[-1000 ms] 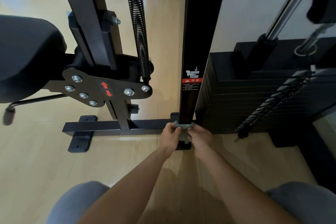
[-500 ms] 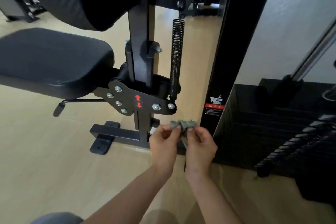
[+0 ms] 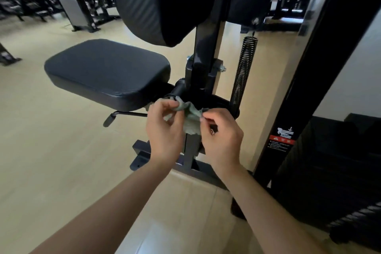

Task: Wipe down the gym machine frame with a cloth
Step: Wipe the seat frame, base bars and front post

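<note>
Both the left hand point(image 3: 162, 130) and the right hand point(image 3: 223, 140), which a second ago pressed the small crumpled grey-green cloth point(image 3: 191, 118) against the foot of the tall black steel upright point(image 3: 309, 80), have lifted it clear; it now hangs in the air before the black seat post point(image 3: 203, 64), touching no metal that I can see. That stroke looks finished, the cloth being turned to a fresh face. Each hand pinches an upper edge between curled fingers and thumb.
</note>
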A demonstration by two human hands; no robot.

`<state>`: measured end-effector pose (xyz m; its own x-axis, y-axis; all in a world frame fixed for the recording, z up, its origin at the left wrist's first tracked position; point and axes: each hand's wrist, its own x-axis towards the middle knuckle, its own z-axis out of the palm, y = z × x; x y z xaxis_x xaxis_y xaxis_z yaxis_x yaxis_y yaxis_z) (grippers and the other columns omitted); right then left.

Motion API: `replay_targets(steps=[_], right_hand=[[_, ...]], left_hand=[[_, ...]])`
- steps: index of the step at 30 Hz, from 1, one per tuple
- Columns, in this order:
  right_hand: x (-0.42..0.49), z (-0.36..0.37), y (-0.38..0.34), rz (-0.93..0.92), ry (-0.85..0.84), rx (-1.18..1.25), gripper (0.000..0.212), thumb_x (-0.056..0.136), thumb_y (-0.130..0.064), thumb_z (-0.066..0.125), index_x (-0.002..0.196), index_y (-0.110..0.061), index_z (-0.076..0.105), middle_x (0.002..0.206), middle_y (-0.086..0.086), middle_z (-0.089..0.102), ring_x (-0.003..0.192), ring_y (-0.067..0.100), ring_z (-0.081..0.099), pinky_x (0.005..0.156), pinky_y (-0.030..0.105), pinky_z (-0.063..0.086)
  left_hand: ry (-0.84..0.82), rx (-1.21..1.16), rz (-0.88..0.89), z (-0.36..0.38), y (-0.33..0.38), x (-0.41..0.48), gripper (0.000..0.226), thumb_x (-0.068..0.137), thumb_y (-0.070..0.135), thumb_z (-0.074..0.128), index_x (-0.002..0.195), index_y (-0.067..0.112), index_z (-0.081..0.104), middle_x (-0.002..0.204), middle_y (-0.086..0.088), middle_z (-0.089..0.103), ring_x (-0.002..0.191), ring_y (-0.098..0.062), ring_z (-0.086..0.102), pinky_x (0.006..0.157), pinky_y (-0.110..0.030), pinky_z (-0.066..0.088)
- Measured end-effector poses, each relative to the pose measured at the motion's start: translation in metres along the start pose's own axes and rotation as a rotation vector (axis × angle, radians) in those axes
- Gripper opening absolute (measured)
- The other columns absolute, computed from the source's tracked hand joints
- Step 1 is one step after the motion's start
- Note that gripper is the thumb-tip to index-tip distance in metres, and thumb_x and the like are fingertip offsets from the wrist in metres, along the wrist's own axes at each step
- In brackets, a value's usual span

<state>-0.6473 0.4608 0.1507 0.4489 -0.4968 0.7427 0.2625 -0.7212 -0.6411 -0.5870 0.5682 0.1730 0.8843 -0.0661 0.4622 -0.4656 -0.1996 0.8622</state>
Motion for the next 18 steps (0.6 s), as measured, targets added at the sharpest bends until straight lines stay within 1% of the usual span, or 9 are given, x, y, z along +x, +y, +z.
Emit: replay_targets(steps=[2,3,5,6,8,11,13,15,18], right_hand=[[0.006,-0.004,0.013,-0.145,-0.084,-0.219,0.005,0.083,0.005,0.074,0.084,0.0,0.073,0.09,0.01,0.071,0.084,0.024,0.066,0.076,0.033,0.057],[0.004,-0.008,0.017,-0.177,-0.12,-0.29,0.005,0.083,0.005,0.074,0.083,0.0,0.073,0.09,0.01,0.072,0.085,0.026,0.066,0.076,0.036,0.057],[-0.004,-0.015,0.021,-0.207,-0.174,-0.358,0.006,0.082,0.005,0.074,0.083,-0.001,0.074,0.091,0.01,0.072,0.087,0.028,0.065,0.078,0.038,0.057],[-0.007,-0.017,0.021,-0.211,-0.188,-0.37,0.006,0.082,0.004,0.074,0.084,-0.001,0.074,0.092,0.01,0.073,0.088,0.028,0.065,0.079,0.038,0.057],[-0.007,-0.023,0.021,-0.213,-0.193,-0.389,0.006,0.081,0.003,0.075,0.084,-0.002,0.075,0.092,0.01,0.074,0.088,0.027,0.065,0.081,0.036,0.056],[-0.005,-0.032,0.02,-0.194,-0.213,-0.444,0.008,0.08,0.001,0.076,0.084,-0.005,0.074,0.091,0.007,0.073,0.086,0.024,0.064,0.079,0.035,0.056],[-0.009,-0.039,0.019,-0.163,-0.246,-0.489,0.01,0.079,0.001,0.076,0.084,-0.007,0.073,0.094,0.006,0.073,0.086,0.024,0.063,0.077,0.036,0.055],[-0.01,-0.041,0.017,-0.141,-0.243,-0.535,0.012,0.076,0.002,0.077,0.082,-0.007,0.073,0.093,0.005,0.074,0.086,0.024,0.063,0.076,0.035,0.055],[-0.008,-0.038,0.015,-0.102,-0.207,-0.582,0.014,0.075,0.001,0.079,0.083,-0.009,0.074,0.089,0.003,0.073,0.084,0.023,0.062,0.074,0.037,0.055]], left_hand=[[-0.081,0.151,0.125,0.003,-0.006,0.001,0.023,0.092,0.01,0.072,0.113,0.017,0.066,0.111,0.004,0.051,0.099,-0.006,0.056,0.091,-0.015,0.047],[-0.119,0.209,0.152,0.004,-0.01,0.0,0.029,0.092,0.014,0.073,0.12,0.014,0.065,0.115,0.002,0.047,0.104,-0.009,0.053,0.094,-0.017,0.045],[-0.162,0.267,0.173,0.007,-0.018,-0.006,0.033,0.093,0.02,0.073,0.124,0.015,0.063,0.119,0.001,0.043,0.112,-0.016,0.051,0.1,-0.026,0.046],[-0.168,0.258,0.173,0.008,-0.021,-0.009,0.032,0.093,0.021,0.073,0.123,0.017,0.063,0.119,0.002,0.043,0.112,-0.017,0.052,0.099,-0.029,0.048],[-0.169,0.206,0.158,0.01,-0.024,-0.015,0.026,0.093,0.023,0.073,0.116,0.02,0.062,0.115,0.006,0.046,0.105,-0.014,0.055,0.094,-0.032,0.052],[-0.188,0.148,0.134,0.011,-0.033,-0.024,0.021,0.091,0.023,0.075,0.107,0.016,0.063,0.108,0.006,0.051,0.096,-0.012,0.058,0.086,-0.035,0.054],[-0.27,0.102,0.125,0.01,-0.04,-0.032,0.021,0.091,0.021,0.076,0.107,0.014,0.066,0.108,0.003,0.053,0.096,-0.014,0.059,0.086,-0.037,0.054],[-0.338,0.086,0.122,0.01,-0.044,-0.033,0.024,0.089,0.021,0.078,0.109,0.012,0.068,0.108,0.002,0.055,0.097,-0.013,0.059,0.087,-0.035,0.053],[-0.329,0.056,0.146,0.009,-0.042,-0.027,0.025,0.087,0.018,0.079,0.109,0.01,0.068,0.109,0.002,0.055,0.099,-0.015,0.059,0.089,-0.035,0.053]])
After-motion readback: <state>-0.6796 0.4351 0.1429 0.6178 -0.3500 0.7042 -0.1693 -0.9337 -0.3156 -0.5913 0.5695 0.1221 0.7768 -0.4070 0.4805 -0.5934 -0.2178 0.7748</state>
